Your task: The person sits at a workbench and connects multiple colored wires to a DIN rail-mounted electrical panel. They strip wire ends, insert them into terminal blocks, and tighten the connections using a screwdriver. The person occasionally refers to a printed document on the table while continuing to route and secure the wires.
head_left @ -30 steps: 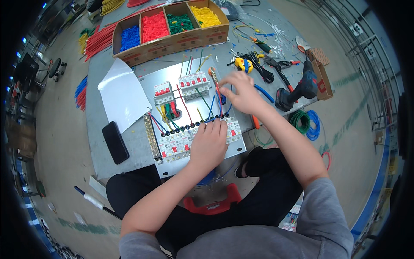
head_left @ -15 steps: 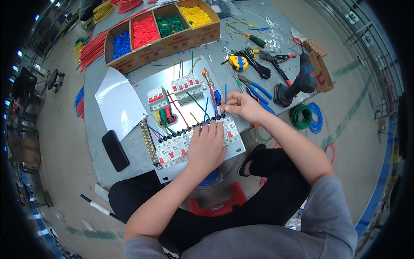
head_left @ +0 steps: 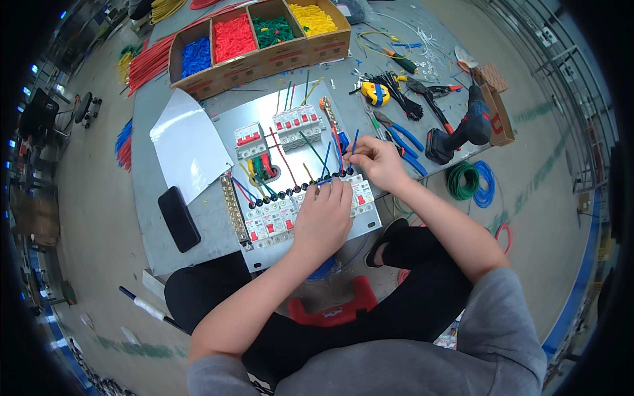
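Just right of center frame, the right hand point(head_left: 378, 162) pinches a blue wire point(head_left: 356, 139), likely light and springy, best gripped near its base; the left hand point(head_left: 323, 216), fingers together over the circuit-breaker row point(head_left: 288, 219) on a metal mounting plate point(head_left: 363, 226), hides whether it grips anything.

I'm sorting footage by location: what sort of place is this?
Probably an electrical assembly workshop: circuit breakers on a metal panel, a cordless drill, a divided box of small coloured parts.

Bright, even light falls — glare streaks the white sheet point(head_left: 190, 142) — and edges curve toward a black rim.
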Motion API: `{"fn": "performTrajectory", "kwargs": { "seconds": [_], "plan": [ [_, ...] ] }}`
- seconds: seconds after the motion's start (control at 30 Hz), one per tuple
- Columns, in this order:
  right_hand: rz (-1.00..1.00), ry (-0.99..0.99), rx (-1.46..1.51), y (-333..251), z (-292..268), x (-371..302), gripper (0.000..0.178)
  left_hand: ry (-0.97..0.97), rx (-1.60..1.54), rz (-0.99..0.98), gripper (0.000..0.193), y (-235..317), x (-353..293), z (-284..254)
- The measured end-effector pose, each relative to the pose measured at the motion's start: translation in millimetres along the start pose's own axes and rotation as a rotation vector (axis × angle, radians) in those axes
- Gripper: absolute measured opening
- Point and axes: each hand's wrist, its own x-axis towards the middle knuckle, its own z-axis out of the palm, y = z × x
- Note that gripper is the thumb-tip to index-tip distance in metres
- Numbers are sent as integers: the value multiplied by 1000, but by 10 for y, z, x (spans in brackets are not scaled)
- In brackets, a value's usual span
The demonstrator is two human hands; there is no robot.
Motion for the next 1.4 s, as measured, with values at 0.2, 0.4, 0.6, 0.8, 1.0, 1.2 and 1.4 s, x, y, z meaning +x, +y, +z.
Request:
{"fn": "performTrajectory", "kwargs": {
  "seconds": [0.2,0.4,0.6,0.8,1.0,1.2,1.4],
  "plan": [
    [13,-97,-68,-70,-92,32,12,-17,-34,-19,64,-10,-1,-22],
    [-146,10,-280,-52,-9,-77,6,-15,7,-14,69,-1,-7,4],
    [-109,26,-89,-26,-87,-34,6,-36,-20,-32,71,19,-6,8],
    [-39,32,-230,-160,49,156,14,-56,-8,-23,73,17,-13,14],
    [-13,168,-343,-286,184,283,15,-76,-15,-23,75,38,-4,-12],
    [55,-12,-349,-341,12,364,18,-81,-60,-38,75,37,21,-14],
    [166,-228,-177,-298,-245,389,29,-38,-83,-79,80,108,5,-4]
  ]
}}
